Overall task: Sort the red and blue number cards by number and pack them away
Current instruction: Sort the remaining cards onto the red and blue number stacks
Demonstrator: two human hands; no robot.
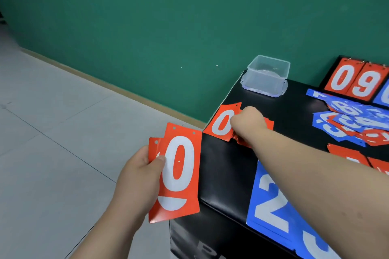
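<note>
Black padded box (225, 174), clear tub (266, 75) apparently upturned at its far corner, green wall (147, 17), grey tiled floor (52, 122)

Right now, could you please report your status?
Left hand grips red 0 cards. Right hand holds red 0 pile. Clear tub beyond, nothing between.

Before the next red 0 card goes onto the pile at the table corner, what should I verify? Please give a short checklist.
1. Left hand grips the red 0 cards: ok.
2. Corner pile shows 0 on top, same number: ok.
3. Right hand clear of that pile: not ok, it is on it.
4. Right hand's grip on a card: cannot tell, fingers hidden.
5. Mixed pile sorted: not ok, red and blue jumbled.
6. Clear box open for packing: cannot tell.
</note>
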